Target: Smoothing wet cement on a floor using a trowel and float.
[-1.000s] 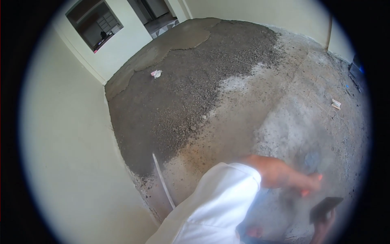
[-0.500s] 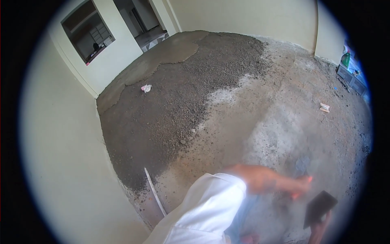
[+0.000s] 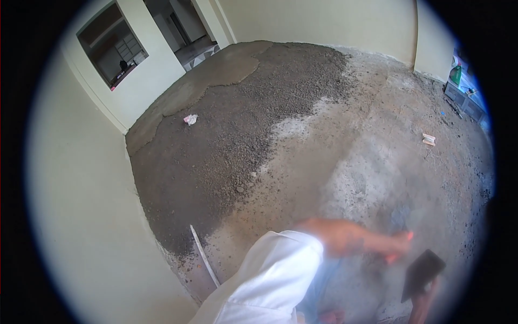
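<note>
My left arm, in a white sleeve, reaches across to the right. My left hand point(image 3: 398, 247) is closed around the orange-red handle of a trowel, whose greyish blade point(image 3: 400, 217) is blurred against the floor beyond the hand. At the lower right, my right hand point(image 3: 421, 303) grips a dark rectangular float point(image 3: 423, 274) from below, and its fingers are partly hidden. The float is tilted, just nearer than my left hand. Beneath both hands lies dusty grey concrete floor point(image 3: 361, 178).
Dark crumbly mortar point(image 3: 226, 135) covers the left floor, with a smoothed patch point(image 3: 216, 70) by the doorway. A long pale strip point(image 3: 204, 254) lies near the left wall point(image 3: 81, 189). Crumpled litter point(image 3: 190, 119), a small white piece point(image 3: 428, 139) and a grey crate point(image 3: 464, 101) lie about.
The whole view has shifted slightly. Both hands keep nearly the same pose, still gripping the trowel and the float.
</note>
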`<move>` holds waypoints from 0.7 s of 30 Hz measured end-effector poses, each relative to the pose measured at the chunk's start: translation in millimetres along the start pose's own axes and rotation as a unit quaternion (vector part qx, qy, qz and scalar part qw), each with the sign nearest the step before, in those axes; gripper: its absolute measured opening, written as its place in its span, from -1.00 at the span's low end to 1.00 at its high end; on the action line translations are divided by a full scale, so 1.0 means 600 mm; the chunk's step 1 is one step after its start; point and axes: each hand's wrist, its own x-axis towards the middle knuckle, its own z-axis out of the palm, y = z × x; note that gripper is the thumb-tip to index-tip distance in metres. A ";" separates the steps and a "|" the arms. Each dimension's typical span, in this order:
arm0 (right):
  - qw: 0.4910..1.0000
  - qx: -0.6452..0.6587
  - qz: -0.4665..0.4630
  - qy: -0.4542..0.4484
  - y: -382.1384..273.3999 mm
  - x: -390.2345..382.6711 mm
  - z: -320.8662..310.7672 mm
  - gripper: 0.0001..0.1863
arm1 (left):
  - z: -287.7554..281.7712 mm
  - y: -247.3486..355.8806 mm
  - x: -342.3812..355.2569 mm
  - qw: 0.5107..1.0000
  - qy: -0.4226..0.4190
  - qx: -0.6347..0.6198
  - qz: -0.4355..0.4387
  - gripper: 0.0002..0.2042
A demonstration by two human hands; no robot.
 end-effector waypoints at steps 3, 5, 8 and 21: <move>1.000 -0.006 0.010 -0.012 0.006 0.000 0.007 -0.56 | -0.017 0.015 -0.032 0.999 0.026 -0.030 -0.015 -0.79; 0.999 0.014 -0.001 0.030 0.018 -0.012 0.024 -0.56 | -0.017 0.010 -0.028 0.999 0.028 -0.042 -0.015 -0.79; 0.999 -0.001 -0.016 0.028 0.023 -0.017 0.029 -0.56 | -0.011 0.001 -0.013 1.000 0.017 0.001 -0.015 -0.80; 0.946 -0.249 -0.176 -0.111 0.033 -0.013 0.006 -0.59 | -0.023 0.005 -0.037 1.000 0.013 0.002 0.011 -0.82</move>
